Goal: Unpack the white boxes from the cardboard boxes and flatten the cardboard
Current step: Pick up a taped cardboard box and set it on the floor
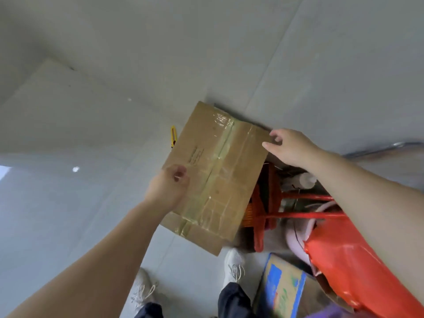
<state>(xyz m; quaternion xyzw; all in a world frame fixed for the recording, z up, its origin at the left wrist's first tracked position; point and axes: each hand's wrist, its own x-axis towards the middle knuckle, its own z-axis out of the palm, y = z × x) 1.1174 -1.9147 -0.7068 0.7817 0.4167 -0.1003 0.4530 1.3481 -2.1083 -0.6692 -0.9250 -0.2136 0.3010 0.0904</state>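
A flattened brown cardboard box (215, 173) with clear tape along its seam hangs tilted above the grey floor at the centre of the view. My left hand (168, 188) grips its left edge, thumb on top. At the upper right corner, my right hand (290, 146) touches the cardboard with fingers spread; whether it grips is unclear. No white box is in view.
A yellow utility knife (173, 136) lies on the floor left of the cardboard. A red stool (270, 203) and red plastic bag (353, 262) crowd the right side. A printed blue carton (283, 288) lies near my white shoes (234, 265). A pale slab (57, 106) lies at left.
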